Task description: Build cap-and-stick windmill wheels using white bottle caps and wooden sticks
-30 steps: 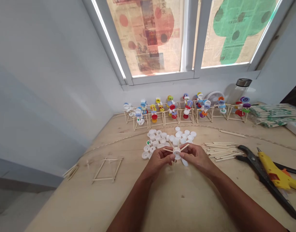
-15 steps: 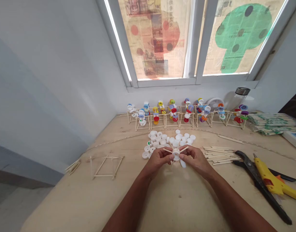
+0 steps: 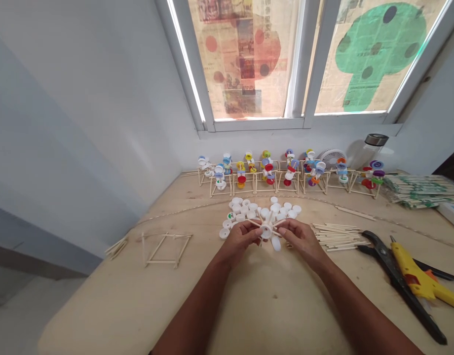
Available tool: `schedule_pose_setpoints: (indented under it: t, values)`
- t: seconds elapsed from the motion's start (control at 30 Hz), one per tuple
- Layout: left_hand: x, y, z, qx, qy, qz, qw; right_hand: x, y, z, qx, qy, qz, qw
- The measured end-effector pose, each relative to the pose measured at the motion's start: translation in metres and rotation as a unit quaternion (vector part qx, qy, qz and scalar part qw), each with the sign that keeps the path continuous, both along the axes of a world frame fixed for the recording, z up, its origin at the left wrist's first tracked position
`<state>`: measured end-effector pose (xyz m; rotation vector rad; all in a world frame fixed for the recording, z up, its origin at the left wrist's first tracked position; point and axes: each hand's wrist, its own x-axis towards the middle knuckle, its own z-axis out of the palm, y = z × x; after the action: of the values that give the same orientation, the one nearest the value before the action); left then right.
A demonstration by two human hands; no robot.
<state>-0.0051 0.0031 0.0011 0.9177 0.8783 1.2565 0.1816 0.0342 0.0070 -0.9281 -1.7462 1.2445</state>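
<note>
Between both hands is a small wheel made of white bottle caps (image 3: 266, 230), with thin wooden sticks fanning out like spokes and one white cap at its lower right. My left hand (image 3: 239, 244) is closed, thumb and fingers pinching the wheel's left side. My right hand (image 3: 301, 242) is closed at the right side, its fingertips on the spoke sticks; its exact grip is partly hidden. Just behind, a pile of loose white bottle caps (image 3: 275, 208) lies on the wooden table (image 3: 271, 320).
To the left are a stick frame (image 3: 162, 247) and a few loose sticks (image 3: 116, 248). At right lie cut sticks (image 3: 338, 236), black-handled cutters (image 3: 400, 281) and a yellow glue gun (image 3: 415, 271). Several finished cap wheels on stick frames (image 3: 267, 185) line the wall.
The wheel has turned slightly in my hands and shifted a little left. My right fingers have moved from the hub out to the spokes. The camera view has shifted slightly.
</note>
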Motion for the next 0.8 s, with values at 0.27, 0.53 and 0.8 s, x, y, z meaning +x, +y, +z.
schedule_pose_setpoints:
  t: [0.27, 0.53, 0.8]
  values:
    - [-0.016, 0.004, 0.008, -0.024, -0.127, 0.117, 0.985, 0.014, 0.017, -0.014, 0.089, -0.095, -0.172, 0.976]
    - [-0.017, 0.006, 0.010, -0.040, -0.173, 0.150, 0.973, 0.004, 0.011, -0.025, 0.239, -0.296, -0.153, 0.912]
    - [-0.012, 0.006, 0.004, -0.035, -0.147, 0.123, 0.981, -0.003, 0.007, -0.028, 0.319, -0.382, -0.114, 0.860]
